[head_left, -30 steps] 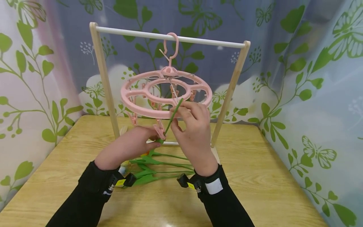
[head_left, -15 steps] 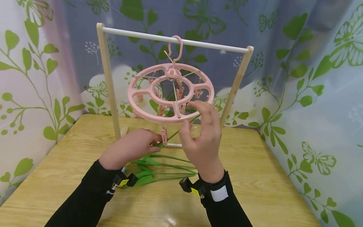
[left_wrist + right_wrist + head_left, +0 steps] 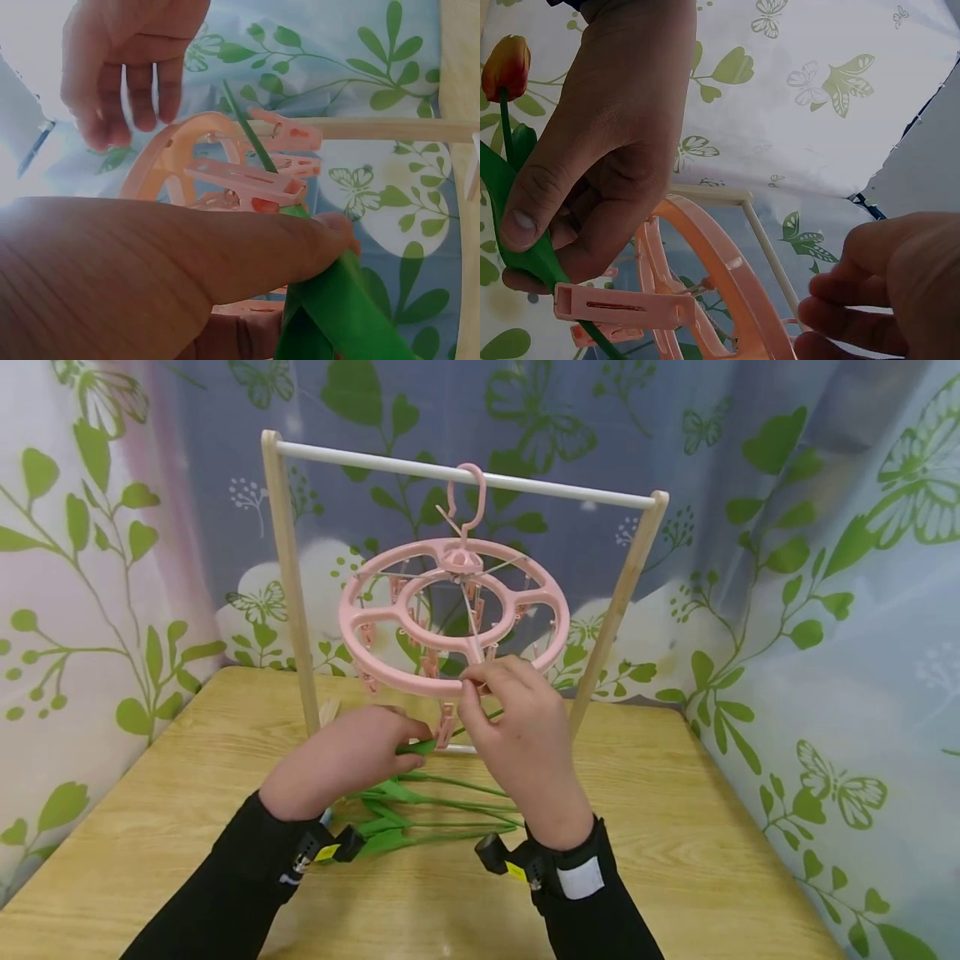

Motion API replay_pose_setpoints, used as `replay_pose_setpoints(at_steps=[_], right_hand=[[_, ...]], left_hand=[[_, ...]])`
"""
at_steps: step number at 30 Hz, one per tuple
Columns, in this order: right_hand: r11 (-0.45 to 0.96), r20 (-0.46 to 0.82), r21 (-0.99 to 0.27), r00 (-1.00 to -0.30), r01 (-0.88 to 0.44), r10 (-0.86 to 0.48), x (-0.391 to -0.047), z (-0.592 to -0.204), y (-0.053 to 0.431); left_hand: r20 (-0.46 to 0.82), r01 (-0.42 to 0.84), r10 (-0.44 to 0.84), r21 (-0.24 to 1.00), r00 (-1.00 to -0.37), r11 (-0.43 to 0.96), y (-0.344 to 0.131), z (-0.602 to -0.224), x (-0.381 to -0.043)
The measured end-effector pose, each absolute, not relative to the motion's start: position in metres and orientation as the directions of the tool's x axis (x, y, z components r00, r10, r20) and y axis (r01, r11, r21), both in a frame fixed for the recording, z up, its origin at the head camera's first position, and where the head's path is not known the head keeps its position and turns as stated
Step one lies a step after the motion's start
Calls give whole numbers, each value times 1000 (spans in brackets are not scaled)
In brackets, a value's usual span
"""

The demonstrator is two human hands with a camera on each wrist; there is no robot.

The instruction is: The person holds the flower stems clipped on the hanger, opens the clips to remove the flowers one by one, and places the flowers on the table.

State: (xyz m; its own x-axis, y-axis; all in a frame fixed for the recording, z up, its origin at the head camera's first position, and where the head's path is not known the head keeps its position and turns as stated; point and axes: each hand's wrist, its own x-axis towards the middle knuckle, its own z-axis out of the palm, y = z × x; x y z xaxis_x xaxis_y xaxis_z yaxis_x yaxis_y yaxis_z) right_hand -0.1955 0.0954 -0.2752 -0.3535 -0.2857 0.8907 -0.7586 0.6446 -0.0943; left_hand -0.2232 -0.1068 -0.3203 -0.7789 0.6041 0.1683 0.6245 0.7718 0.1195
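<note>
A pink round clip hanger [image 3: 390, 677] hangs from the rack's white bar. My left hand [image 3: 352, 756] pinches the green leaf of an artificial tulip between thumb and fingers; its red-yellow bloom [image 3: 506, 67] shows in the right wrist view. A pink clip [image 3: 247, 180] lies across the tulip's stem base, right beside my left thumb. The thin stem [image 3: 247, 124] runs on past the clip. My right hand [image 3: 521, 735] has thumb and forefinger together at the hanger's front rim in the head view. Its other fingers [image 3: 855, 322] are loosely bent.
Several tulips [image 3: 420, 814] lie on the wooden table [image 3: 675, 843] below the hands, their blooms mostly hidden by the left arm. The rack's wooden posts [image 3: 292, 593] flank the hanger. More pink clips [image 3: 367, 635] dangle under it. Patterned curtain [image 3: 795, 610] surrounds the table.
My right hand left the stem and rim, opened, and came back to the front rim with thumb and forefinger together. The hanger shifted right. My left hand stays at the tulip's leaf.
</note>
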Motion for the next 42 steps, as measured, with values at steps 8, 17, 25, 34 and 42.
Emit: replay_pose_setpoints(at_steps=[8,17,25,34,42], right_hand=[[785,684,-131,-628,-606,-371,-193,-283,97],[822,529,-58,-716,-566,-456,-198,-287,95],[846,480,21,-737,-532,-476,-200,-288,94],[832,450,-98,-770,-546,-452,-202,-289,95],[777,486,-131,-723,-616,-491,-203,-287,95]], left_hand=[[172,609,591,76,-788,790,-107,-319,-220],[247,622,608,-26,-754,782,-108,-318,-215],[258,553,551,-70,-794,830,-103,-315,-214],[365,537,551,-151,-750,830,-98,-323,-219],[388,533,547,-153,-742,832,-99,-323,-219]])
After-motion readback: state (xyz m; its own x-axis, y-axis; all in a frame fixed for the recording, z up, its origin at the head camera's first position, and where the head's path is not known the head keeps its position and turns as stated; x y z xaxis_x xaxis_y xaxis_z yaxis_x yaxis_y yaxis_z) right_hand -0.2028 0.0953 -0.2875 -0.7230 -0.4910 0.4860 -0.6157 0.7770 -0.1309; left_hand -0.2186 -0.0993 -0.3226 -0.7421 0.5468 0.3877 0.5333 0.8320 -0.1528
